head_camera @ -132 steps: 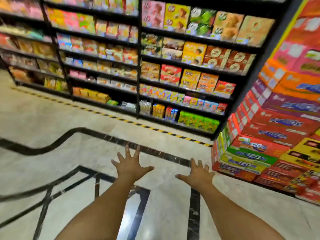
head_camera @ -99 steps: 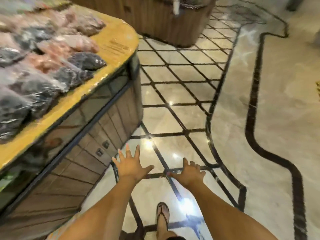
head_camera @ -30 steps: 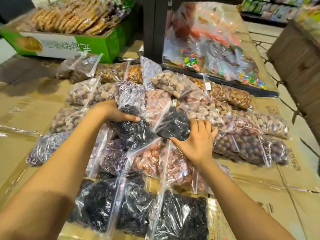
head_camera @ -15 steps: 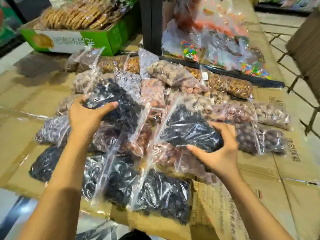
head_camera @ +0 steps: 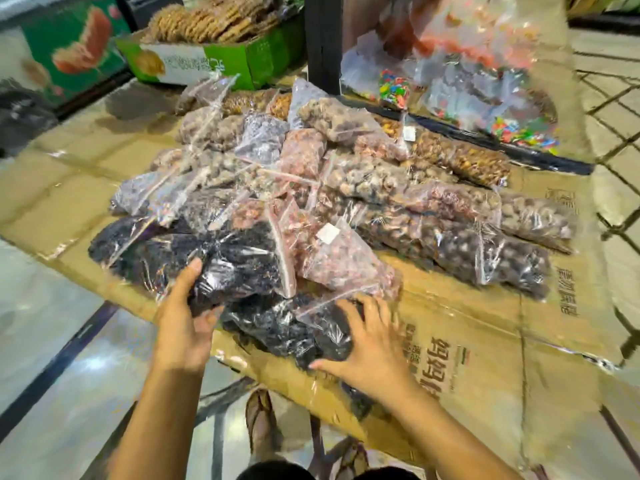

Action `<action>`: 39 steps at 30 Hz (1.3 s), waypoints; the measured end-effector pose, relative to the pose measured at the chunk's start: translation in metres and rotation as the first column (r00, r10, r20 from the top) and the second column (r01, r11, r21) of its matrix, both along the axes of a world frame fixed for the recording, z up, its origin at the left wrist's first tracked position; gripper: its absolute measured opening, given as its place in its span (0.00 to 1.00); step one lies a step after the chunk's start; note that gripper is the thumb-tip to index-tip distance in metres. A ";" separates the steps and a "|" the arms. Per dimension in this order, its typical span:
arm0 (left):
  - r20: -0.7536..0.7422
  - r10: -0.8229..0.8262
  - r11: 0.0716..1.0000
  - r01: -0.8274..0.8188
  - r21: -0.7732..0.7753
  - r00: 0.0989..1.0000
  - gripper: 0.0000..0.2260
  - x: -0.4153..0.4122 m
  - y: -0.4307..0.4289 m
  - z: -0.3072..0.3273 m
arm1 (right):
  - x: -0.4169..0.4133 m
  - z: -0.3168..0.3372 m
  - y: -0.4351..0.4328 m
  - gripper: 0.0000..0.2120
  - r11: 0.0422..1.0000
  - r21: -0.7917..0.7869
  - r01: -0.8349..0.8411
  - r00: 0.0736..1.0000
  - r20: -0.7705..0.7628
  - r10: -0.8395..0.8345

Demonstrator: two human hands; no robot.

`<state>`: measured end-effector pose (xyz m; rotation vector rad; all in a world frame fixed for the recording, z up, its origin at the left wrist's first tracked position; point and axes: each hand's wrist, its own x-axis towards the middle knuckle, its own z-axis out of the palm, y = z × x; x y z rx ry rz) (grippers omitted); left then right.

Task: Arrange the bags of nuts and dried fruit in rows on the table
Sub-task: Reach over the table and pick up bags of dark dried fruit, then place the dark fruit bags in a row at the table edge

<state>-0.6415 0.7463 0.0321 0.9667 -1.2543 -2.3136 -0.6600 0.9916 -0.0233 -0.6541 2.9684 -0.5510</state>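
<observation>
Gripping dark bags (head_camera: 242, 271) atop Chinese-lettered cardboard (head_camera: 491, 327) are left hand (head_camera: 183, 327) and right hand (head_camera: 372, 348)

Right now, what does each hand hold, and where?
Left hand grips a dark fruit bag by its near end; right hand grips a second dark bag at its right end.
</observation>
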 end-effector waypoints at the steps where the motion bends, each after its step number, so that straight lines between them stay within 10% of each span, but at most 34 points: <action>1: 0.011 0.010 1.000 -0.010 -0.008 1.000 0.10 0.007 0.004 0.002 | 0.002 0.003 -0.003 0.50 0.997 0.026 0.067 0.994 0.083 -0.069; 6: 0.061 0.071 0.997 -0.069 -0.037 0.996 0.07 0.029 0.002 0.002 | 0.013 0.009 -0.007 0.61 0.929 0.014 0.371 0.899 0.247 -0.363; 11: 0.015 0.115 0.993 -0.115 -0.007 0.993 0.15 0.040 0.000 0.013 | 0.005 0.005 0.013 0.55 0.957 -0.288 0.048 0.976 0.216 0.015; 14: -0.028 0.118 0.993 -0.118 -0.010 0.993 0.11 0.041 0.001 0.021 | 0.001 0.004 0.012 0.52 0.967 -0.128 -0.220 0.968 0.096 0.233; 23: -0.004 0.044 0.998 -0.044 0.046 0.999 0.20 0.048 0.026 0.032 | -0.007 0.029 0.012 0.61 0.980 -0.181 -0.086 0.904 0.398 0.153; 27: 0.019 -0.058 0.984 0.054 0.172 0.998 0.07 0.052 0.063 0.039 | 0.018 0.066 -0.004 0.57 0.782 -0.610 0.128 0.878 0.437 0.197; 32: -0.014 -0.305 0.812 0.267 0.519 0.952 0.14 0.047 0.117 0.059 | 0.022 0.082 -0.015 0.64 0.474 -0.833 0.286 0.877 0.427 0.221; 36: 0.232 -0.678 0.733 0.664 0.145 0.698 0.24 0.045 0.132 0.057 | 0.031 0.095 0.008 0.55 0.365 -0.873 0.322 0.940 0.341 -0.013; 39: 0.510 -0.558 0.487 0.756 -0.437 0.655 0.33 0.038 0.139 0.043 | 0.030 0.089 0.036 0.47 0.279 -0.896 0.346 0.937 0.315 -0.150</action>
